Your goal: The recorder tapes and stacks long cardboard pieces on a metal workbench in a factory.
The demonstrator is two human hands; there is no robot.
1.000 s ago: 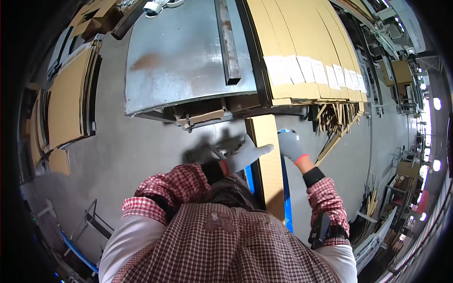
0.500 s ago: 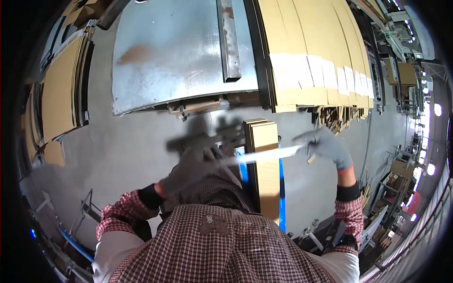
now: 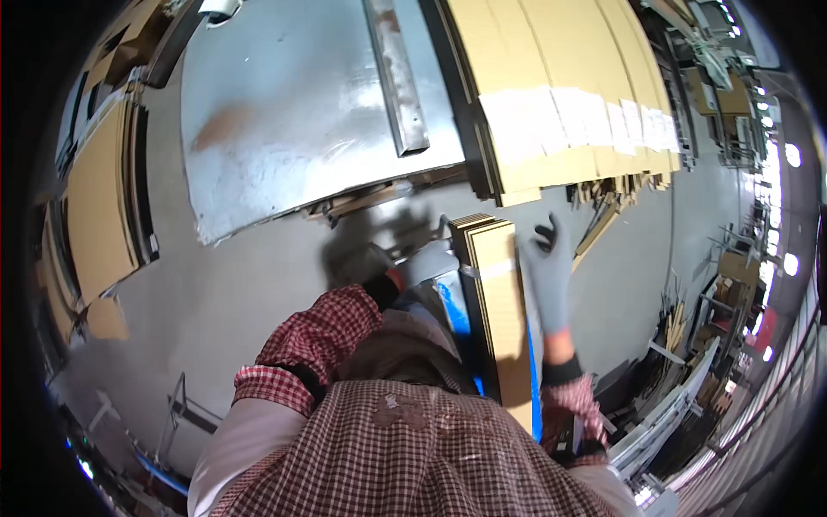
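Observation:
A narrow stack of cardboard-faced panels (image 3: 506, 323) stands in front of me, lengthwise away from my body. Across its top near the far end lies a pale, shiny, tape-like strip (image 3: 500, 266). On the stack's left side, my grey-gloved left hand (image 3: 428, 263) reaches in with fingers stretched toward the strip's end, pressed at the panel edges. My gloved right hand (image 3: 549, 267) is at the right side, close beside the stack, its fingers apart and dark fingertips showing. Blue material (image 3: 454, 303) shows beneath the panels.
A large metal-topped table (image 3: 284, 112) with a steel bar (image 3: 398, 86) lies ahead. Long cardboard sheets (image 3: 551, 77) are piled to its right, with wooden strips (image 3: 599, 224) under them. More panels (image 3: 99, 198) lean at left. Racks with metal pieces (image 3: 689, 388) stand at right.
The strip was stretched above the stack between my hands; now it lies across the top. My left hand moved right to the stack's side, and my right hand came in leftward.

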